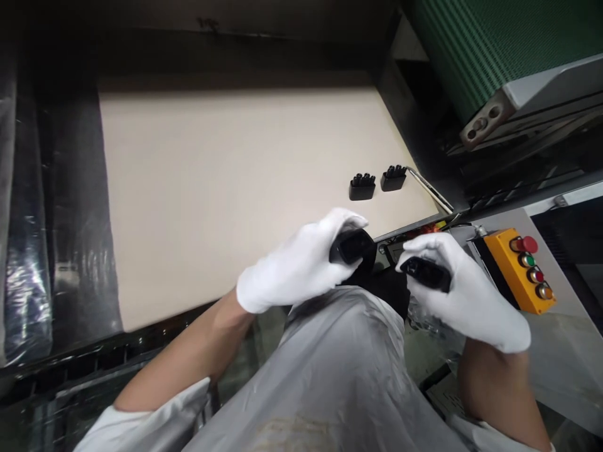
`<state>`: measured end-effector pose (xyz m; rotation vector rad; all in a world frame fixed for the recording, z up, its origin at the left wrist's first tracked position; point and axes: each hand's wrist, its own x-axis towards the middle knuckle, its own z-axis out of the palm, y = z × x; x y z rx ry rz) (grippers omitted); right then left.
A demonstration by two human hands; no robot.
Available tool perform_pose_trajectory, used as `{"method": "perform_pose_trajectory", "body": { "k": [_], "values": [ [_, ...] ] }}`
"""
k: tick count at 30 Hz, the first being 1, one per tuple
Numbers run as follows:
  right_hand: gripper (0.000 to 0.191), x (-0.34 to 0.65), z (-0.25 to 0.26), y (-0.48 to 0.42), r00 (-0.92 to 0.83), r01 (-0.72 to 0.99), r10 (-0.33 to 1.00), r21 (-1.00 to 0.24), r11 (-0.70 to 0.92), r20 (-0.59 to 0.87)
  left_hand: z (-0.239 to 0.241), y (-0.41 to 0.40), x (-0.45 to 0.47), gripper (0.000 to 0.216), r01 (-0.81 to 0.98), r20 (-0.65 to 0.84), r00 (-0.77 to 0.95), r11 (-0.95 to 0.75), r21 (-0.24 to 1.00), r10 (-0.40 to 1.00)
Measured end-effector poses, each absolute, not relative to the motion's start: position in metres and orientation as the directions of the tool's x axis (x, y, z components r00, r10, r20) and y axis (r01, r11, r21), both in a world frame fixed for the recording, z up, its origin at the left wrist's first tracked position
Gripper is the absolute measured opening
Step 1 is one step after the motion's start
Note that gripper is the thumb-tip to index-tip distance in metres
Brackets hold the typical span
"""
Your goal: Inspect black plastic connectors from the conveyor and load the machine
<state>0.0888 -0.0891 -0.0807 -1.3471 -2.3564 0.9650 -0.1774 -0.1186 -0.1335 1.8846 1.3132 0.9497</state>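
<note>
Both my hands wear white gloves. My left hand (pixel 301 263) is closed round a black plastic part (pixel 352 245) just off the near right edge of a beige board (pixel 226 188). My right hand (pixel 466 295) grips a second black plastic part (pixel 426 272) a little to the right. Two more black parts (pixel 362 186) (pixel 393 178) with knobbed tops stand side by side on the board's right side, beyond my hands. Below my hands lies a clear plastic bag (pixel 330 370) with dark pieces at its mouth.
A yellow control box (pixel 518 270) with red, green and amber buttons sits right of my right hand. A green ribbed conveyor belt (pixel 471 44) with a grey frame fills the top right. Black plastic sheeting (pixel 56 220) lines the board's left side.
</note>
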Motion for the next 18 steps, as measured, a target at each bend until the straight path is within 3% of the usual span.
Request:
{"method": "perform_pose_trajectory", "body": {
  "k": [4,8,14,16,18],
  "values": [
    [0.044,0.089,-0.081,-0.036,-0.446,0.756,0.894,-0.549,0.357,-0.033,-0.108,-0.089,-0.198,0.037,0.65,0.075,0.186,-0.18,0.738,0.98],
    [0.047,0.062,-0.075,0.044,-0.473,0.835,0.881,-0.331,0.44,-0.024,-0.087,-0.017,-0.212,0.037,0.822,0.054,0.199,-0.197,0.534,0.978],
    [0.035,-0.008,-0.07,0.128,-0.497,0.826,0.813,0.123,0.551,-0.304,-0.085,0.096,-0.193,0.041,0.938,-0.289,0.323,-0.265,0.222,0.901],
    [0.038,-0.024,-0.076,0.141,-0.5,0.771,0.779,0.214,0.599,-0.379,-0.089,0.115,-0.183,0.041,0.947,-0.37,0.317,-0.266,0.182,0.873],
    [0.019,-0.034,-0.085,0.15,-0.487,0.74,0.755,0.253,0.624,-0.439,-0.093,0.124,-0.178,0.041,0.95,-0.437,0.312,-0.263,0.17,0.844]
  ]
}}
